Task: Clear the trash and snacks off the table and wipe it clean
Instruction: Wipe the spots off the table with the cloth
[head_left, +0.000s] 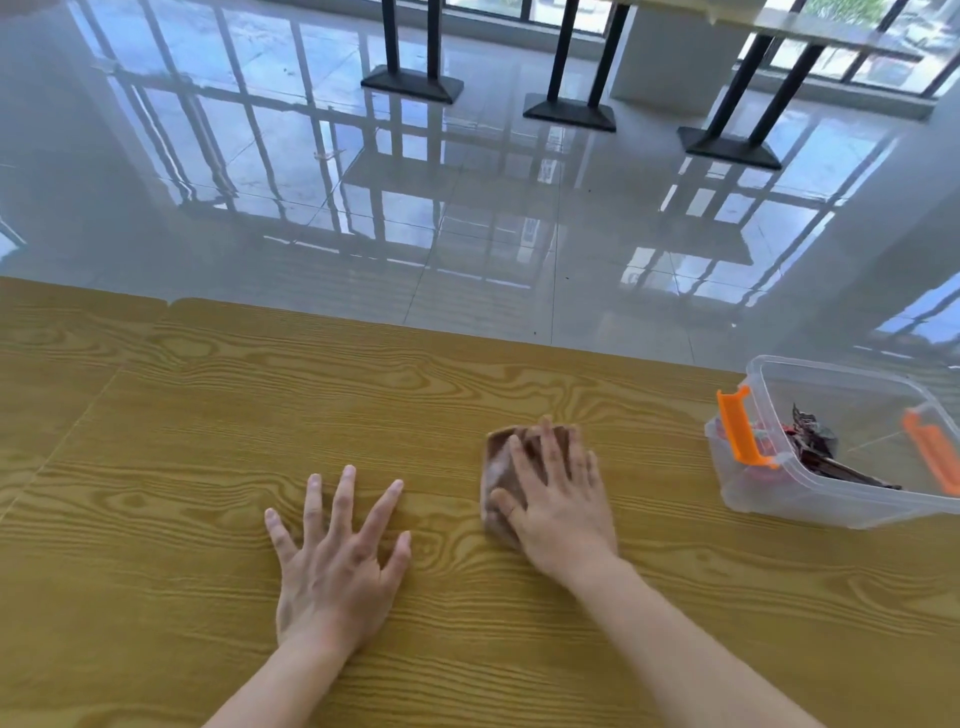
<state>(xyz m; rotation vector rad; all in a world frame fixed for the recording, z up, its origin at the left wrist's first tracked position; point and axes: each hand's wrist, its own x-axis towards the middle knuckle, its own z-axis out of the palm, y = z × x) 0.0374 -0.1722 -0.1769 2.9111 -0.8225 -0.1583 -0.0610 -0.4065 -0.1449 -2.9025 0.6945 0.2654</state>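
On table (156, 467), near centre: brown cloth (498, 457) pressed flat under open right hand (558, 512) | left hand (332, 561) spread, empty, braced | right edge: clear bin (831, 499), wrappers (815, 447) contained | risk: bin likely nudged off by rightward strokes.

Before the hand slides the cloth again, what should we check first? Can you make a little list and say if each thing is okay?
1. Cloth lies flat under the right hand: ok.
2. Left hand rests flat on the table, fingers spread, holding nothing: ok.
3. Tabletop around the hands shows no wrappers or snacks: ok.
4. Trash sits inside the clear plastic bin with orange latches: ok.
5. Bin stands apart from the cloth, at the table's right side: ok, but a wide wipe to the right could bump it.
6. Table already clean or dry: cannot tell.
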